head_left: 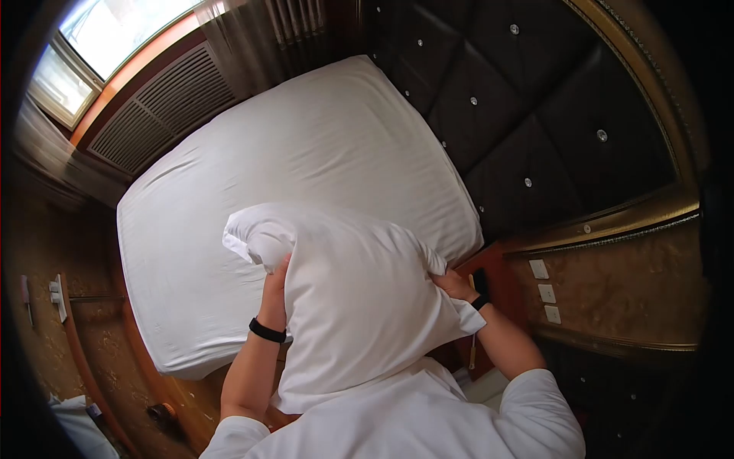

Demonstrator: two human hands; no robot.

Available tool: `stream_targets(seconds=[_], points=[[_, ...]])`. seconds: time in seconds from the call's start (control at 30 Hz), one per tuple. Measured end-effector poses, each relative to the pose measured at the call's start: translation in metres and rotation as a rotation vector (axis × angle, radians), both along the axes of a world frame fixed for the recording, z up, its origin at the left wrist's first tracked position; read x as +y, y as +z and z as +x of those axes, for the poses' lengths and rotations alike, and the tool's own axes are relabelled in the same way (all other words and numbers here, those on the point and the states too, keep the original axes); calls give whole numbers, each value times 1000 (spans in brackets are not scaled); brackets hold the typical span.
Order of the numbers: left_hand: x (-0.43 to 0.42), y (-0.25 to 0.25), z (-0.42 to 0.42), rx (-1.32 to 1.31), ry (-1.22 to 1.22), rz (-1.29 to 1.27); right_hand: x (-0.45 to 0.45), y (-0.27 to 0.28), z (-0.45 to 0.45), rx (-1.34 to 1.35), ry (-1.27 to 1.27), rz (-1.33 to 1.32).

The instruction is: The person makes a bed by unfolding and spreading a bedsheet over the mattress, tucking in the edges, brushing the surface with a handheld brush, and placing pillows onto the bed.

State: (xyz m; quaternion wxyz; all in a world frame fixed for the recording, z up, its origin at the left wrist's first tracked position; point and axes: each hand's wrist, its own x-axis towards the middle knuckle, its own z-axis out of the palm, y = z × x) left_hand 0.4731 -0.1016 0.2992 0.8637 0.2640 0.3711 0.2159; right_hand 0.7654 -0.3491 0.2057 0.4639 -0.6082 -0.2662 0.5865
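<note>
A plump pillow [359,298] in a white pillowcase is held up in front of my chest, between my two hands. My left hand [278,277] is closed on its left side, beside an end where the cloth is folded and gapes. On the opposite side my right hand [454,285] grips the cloth near a corner, fingers partly hidden in the folds. Dark bands circle both wrists. Beyond the pillow lies a bed mattress [306,145] covered by a white sheet with light wrinkles.
A dark tufted headboard [497,138] with shiny studs and a gold frame borders the bed on the right. Wall switches [546,293] sit below it. A vent grille [168,103] and curtains [260,46] line the window side. White cloth [80,424] lies at lower left.
</note>
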Motion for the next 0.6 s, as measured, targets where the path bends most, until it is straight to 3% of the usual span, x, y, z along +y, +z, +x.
stream_targets(seconds=[0.03, 0.13, 0.27, 0.33, 0.4, 0.43, 0.47, 0.5, 0.57, 0.6], points=[[11, -1, 22, 30, -4, 132, 6, -2, 21, -205, 35, 56], [44, -3, 89, 63, 3, 342, 42, 1, 91, -231, -123, 241], [86, -18, 174, 109, 49, 545, 100, 28, 187, -294, -119, 238], [107, -31, 208, 141, 35, 529, 127, 33, 234, -361, -92, 220], [138, -73, 228, 239, -97, 454, 150, 10, 277, -277, -122, 280], [136, -82, 231, 425, -202, 682, 157, -2, 298, -244, -116, 271], [137, -111, 230, 470, -212, 601, 163, -56, 327, -567, -206, 299], [136, -149, 223, 517, -222, 519, 159, -75, 335, -557, -201, 296], [107, -199, 188, 781, -355, 553, 141, -105, 335, -456, -161, -449], [86, -214, 169, 765, -393, 479, 127, -124, 329, -542, 2, -554]])
